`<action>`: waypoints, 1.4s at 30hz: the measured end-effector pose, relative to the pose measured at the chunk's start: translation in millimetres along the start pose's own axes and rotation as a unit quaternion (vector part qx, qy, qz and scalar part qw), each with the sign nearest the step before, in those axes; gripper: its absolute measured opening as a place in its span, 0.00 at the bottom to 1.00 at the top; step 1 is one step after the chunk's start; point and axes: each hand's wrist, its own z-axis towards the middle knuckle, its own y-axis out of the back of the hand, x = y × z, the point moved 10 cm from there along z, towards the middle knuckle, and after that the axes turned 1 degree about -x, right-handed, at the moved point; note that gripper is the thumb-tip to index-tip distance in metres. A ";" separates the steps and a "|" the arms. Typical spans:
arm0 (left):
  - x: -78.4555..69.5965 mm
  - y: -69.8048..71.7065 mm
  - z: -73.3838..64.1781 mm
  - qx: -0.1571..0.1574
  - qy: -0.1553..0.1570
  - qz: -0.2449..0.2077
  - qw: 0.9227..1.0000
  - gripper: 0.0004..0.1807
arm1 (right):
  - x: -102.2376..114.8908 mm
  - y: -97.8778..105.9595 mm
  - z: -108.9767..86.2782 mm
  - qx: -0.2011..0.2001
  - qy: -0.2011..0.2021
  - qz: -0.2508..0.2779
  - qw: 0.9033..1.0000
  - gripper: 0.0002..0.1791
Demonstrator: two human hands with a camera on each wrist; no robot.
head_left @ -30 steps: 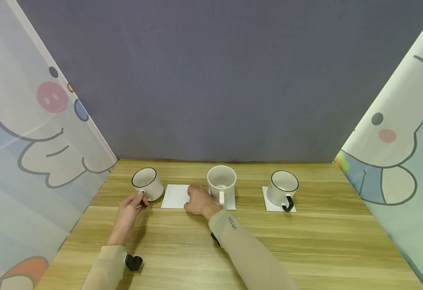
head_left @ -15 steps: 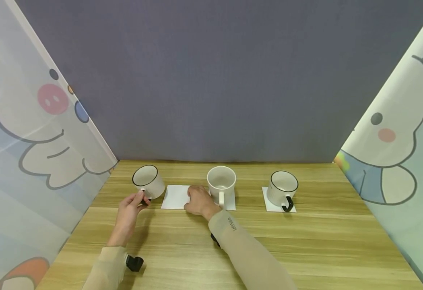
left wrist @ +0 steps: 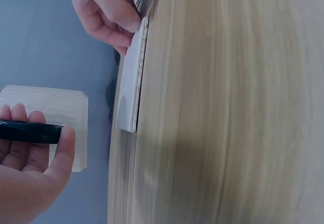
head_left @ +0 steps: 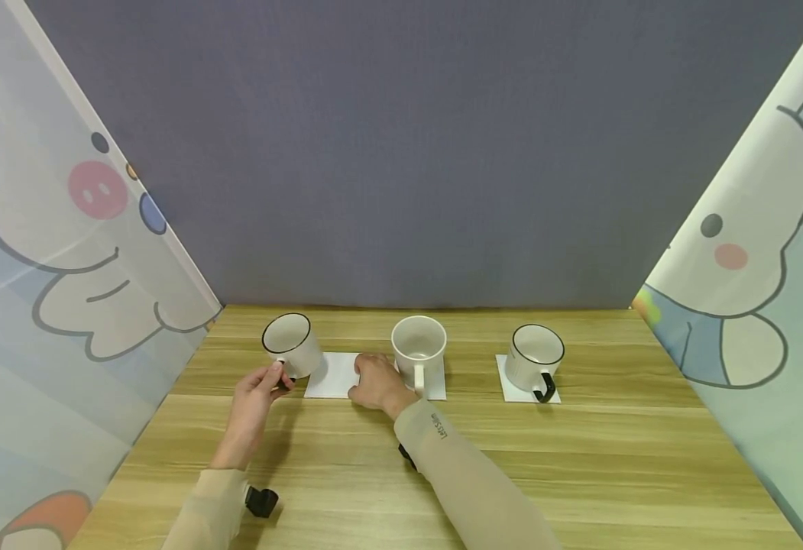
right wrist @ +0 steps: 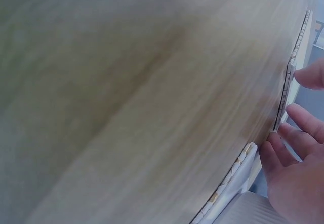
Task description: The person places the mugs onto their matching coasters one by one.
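My left hand grips the black handle of a white mug with a dark rim. The mug hangs slightly tilted above the table, at the left side of a flat white square coaster. A gap shows between its base and the tabletop in the left wrist view. My right hand holds the right end of that coaster, its thumb and fingers at the edges in the right wrist view. Just right of this hand stands a white mug with a white handle, on another white coaster.
Farther right, a dark-rimmed white mug with a black handle stands on its own white coaster. The wooden table ends at a grey panel behind, with cartoon-printed curtains on both sides.
The left hand has lifted the mug a little and carried it to the right, toward the coaster. My right hand has stayed in place on the coaster.
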 end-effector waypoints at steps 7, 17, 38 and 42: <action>2.0 -10.7 -1.2 0.009 0.003 0.002 1.000 0.19 | -2.5 -2.1 0.7 0.003 -0.008 -0.002 1.000 0.16; 10.1 -20.2 -0.1 0.010 0.013 0.002 1.000 0.20 | -1.8 -2.2 0.2 -0.001 -0.005 -0.005 1.000 0.16; 23.3 -33.7 -0.4 0.006 0.027 0.006 1.000 0.20 | -2.9 -1.4 -1.5 0.006 -0.021 0.004 1.000 0.15; 24.5 -36.6 -1.1 0.006 0.031 0.009 0.999 0.19 | -3.9 -2.2 -1.6 0.007 -0.024 0.001 1.000 0.15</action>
